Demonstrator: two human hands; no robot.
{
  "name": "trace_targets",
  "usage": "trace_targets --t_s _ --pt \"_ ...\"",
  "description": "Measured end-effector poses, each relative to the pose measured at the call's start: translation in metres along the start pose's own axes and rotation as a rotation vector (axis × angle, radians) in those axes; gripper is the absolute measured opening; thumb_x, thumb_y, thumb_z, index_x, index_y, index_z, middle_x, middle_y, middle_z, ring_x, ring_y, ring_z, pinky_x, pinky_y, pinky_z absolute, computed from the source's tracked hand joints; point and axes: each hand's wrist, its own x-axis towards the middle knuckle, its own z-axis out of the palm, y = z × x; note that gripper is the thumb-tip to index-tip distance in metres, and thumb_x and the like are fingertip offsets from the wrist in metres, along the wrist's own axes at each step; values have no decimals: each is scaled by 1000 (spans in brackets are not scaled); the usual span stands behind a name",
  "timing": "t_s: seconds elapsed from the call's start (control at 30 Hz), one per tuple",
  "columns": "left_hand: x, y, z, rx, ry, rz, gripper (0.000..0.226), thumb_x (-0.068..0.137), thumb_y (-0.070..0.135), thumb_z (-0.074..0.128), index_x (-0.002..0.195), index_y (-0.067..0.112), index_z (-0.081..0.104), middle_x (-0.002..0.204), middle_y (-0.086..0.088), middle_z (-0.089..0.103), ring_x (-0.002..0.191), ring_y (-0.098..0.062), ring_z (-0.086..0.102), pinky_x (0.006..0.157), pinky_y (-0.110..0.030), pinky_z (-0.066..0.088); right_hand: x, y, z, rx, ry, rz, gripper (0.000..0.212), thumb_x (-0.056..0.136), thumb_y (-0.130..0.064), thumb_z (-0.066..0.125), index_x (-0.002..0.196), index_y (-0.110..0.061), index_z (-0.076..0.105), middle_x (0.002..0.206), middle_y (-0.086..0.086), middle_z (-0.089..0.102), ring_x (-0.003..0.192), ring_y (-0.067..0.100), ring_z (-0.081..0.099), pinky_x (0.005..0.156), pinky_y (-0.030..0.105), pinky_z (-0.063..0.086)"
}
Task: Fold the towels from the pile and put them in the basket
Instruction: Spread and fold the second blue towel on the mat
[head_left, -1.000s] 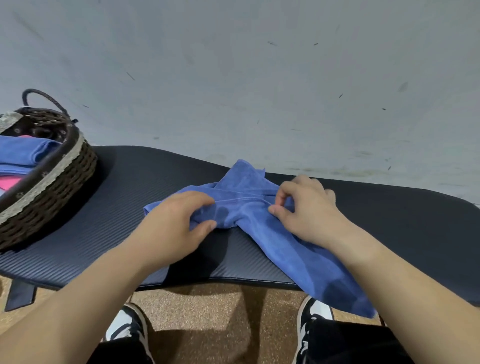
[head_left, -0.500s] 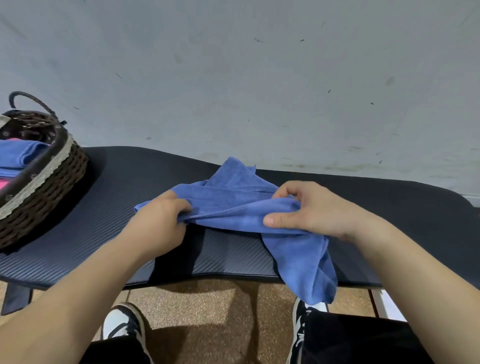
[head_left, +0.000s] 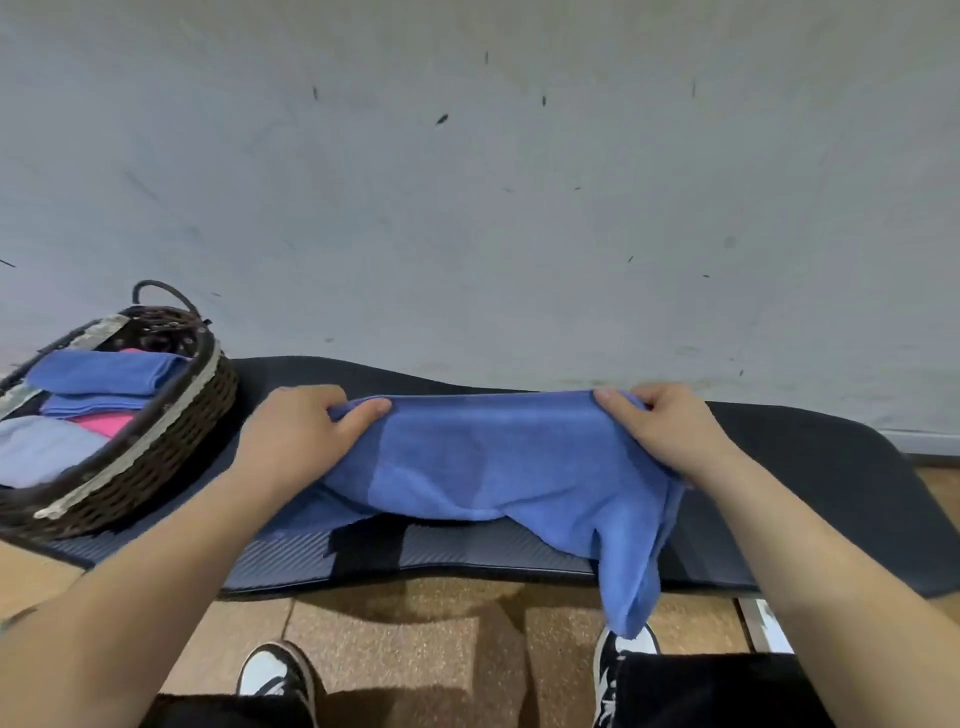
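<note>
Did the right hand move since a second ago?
Yes. The right hand slid out to the right along the dark bench, away from the left hand, pulling the blue towel wide.

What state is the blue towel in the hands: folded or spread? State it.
Spread, not yet folded. The left hand and right hand hold the blue towel stretched by its top edge; one corner hangs past the bench edge.

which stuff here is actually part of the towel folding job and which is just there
In the job:
blue terry towel stretched between left hand and right hand
dark woven wicker basket holding folded towels

Just there:
black ribbed bench pad
black-and-white sneakers
grey wall
</note>
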Motion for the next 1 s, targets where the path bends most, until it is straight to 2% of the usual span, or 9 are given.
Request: trace_targets --t_s 0.23,0.33,0.43,0.5,0.6,0.7,0.8,0.9,1.0 --pt "63 57 -96 153 259 201 63 98 67 43 68 12 49 66 -3 53 69 -29 46 60 -37 34 10 -87 -86 -272 614 -284 70 95 -75 42 65 -12 41 57 0 50 65 32 52 58 38 38" --pt "64 62 -120 129 350 273 64 101 64 41 65 12 44 63 -2 50 67 -28 43 59 -37 34 -3 -95 -105 -388 703 -364 70 98 -73 38 64 -12 37 56 1 48 62 34 50 56 36 33" --pt "41 49 -121 152 363 351 65 99 66 36 60 15 38 56 2 46 61 -28 47 55 -36 37 -20 -75 -104 -545 713 -494 70 97 -71 34 59 -12 32 50 0 41 53 31 45 48 30 19" --pt "21 35 -106 183 306 371 62 97 65 33 58 16 38 55 4 46 60 -28 50 55 -35 39 -29 -50 -91 -619 655 -631 69 97 -69 34 56 -14 30 47 -1 37 48 29 42 48 28 15" --pt "-12 5 -66 222 120 414 63 95 67 29 58 18 44 60 4 51 62 -27 57 55 -35 41 -44 -9 -61 -789 403 -715 74 96 -72 24 53 -14 38 47 0 48 48 30 52 47 29 25" --pt "-48 -20 -20 194 -121 443 68 97 75 21 58 22 41 61 8 47 60 -17 50 56 -37 43 -55 20 -30 -1003 52 -540 85 93 -78 5 64 -15 56 57 -2 55 63 24 62 55 32 40" --pt "-72 -24 8 171 -302 337 62 97 69 28 60 21 44 59 8 48 54 -6 44 53 -31 30 -56 31 -4 -919 -291 -217 76 98 -75 11 75 -22 60 82 -3 63 92 26 66 79 38 48" --pt "-76 -24 21 184 -354 282 55 103 58 40 63 21 47 65 6 52 58 -7 47 54 -31 33 -51 19 15 -787 -345 -75 73 100 -72 10 83 -23 61 102 2 68 98 27 61 85 40 46" --pt "-65 -32 32 148 -338 226 43 101 52 49 68 25 51 80 10 55 70 -12 53 61 -36 46 -39 -3 42 -595 -275 -95 62 104 -67 16 82 -24 56 96 0 61 105 29 60 89 42 48"
